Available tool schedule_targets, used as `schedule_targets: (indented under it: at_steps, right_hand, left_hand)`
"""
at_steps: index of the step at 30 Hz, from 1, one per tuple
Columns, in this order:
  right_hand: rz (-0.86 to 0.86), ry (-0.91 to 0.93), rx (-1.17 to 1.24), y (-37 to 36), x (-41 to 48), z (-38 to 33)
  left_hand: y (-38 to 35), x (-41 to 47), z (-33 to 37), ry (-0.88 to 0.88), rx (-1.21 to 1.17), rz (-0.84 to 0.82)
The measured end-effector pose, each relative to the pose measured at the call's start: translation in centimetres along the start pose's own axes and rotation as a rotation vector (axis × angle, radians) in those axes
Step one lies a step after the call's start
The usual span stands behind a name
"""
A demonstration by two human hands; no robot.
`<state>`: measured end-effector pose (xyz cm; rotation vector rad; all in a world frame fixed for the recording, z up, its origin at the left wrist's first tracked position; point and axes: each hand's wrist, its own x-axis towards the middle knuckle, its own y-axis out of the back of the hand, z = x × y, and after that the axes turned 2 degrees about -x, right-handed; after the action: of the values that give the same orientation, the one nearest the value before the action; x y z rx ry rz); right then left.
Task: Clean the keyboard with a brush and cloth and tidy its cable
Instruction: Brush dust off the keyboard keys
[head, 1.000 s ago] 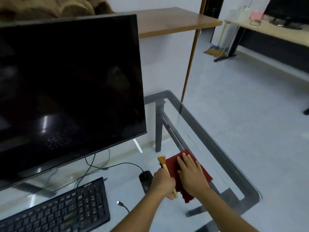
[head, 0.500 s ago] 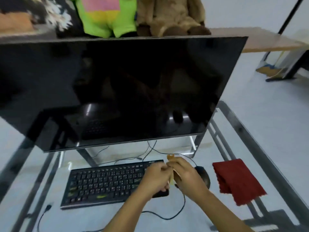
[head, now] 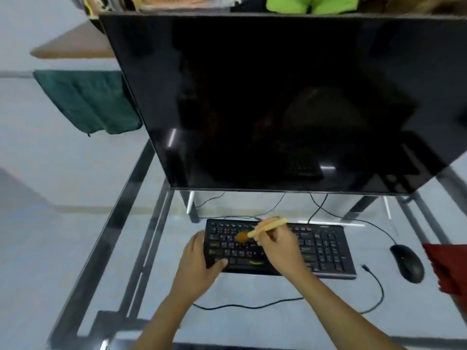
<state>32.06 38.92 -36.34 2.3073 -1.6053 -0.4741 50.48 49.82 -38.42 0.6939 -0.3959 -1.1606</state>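
In the lower middle of the frame the black keyboard (head: 326, 248) lies on the glass worktop (head: 161, 248). The left hand (head: 194, 263) grips its left end, thumb curled over the near corner keys, the other fingers mostly hidden along the edge. The right hand (head: 280, 248) pinches the pale handle of the brush (head: 267, 227), its blurred bristles down on the keys and the key rows beneath the hand covered. A loose cable (head: 252, 306) with a free plug loops in front of the keyboard and disappears behind the forearms, and the red cloth (head: 447, 269) is cut off by the right edge beside the mouse (head: 407, 262).
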Motion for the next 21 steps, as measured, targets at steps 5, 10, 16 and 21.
schedule_targets:
  at_steps: [5,10,16,21]
  right_hand:
    - [-0.12,-0.085,-0.204,-2.9,0.7,0.6]
    - [0.062,0.037,-0.195,-2.0,0.8,0.3]
    - [0.058,0.084,-0.286,-2.9,0.8,0.1]
    - [-0.285,0.044,-0.235,-3.7,0.2,-1.0]
  left_hand:
    - [-2.2,0.2,-3.5,-0.046,0.047,-0.093]
    - [-3.6,0.2,-5.3,-0.062,0.046,-0.087]
    - [-4.2,-0.8,-5.6,-0.066,0.114,-0.069]
    - [-4.6,-1.2,-6.5,-0.091,0.125,-0.056]
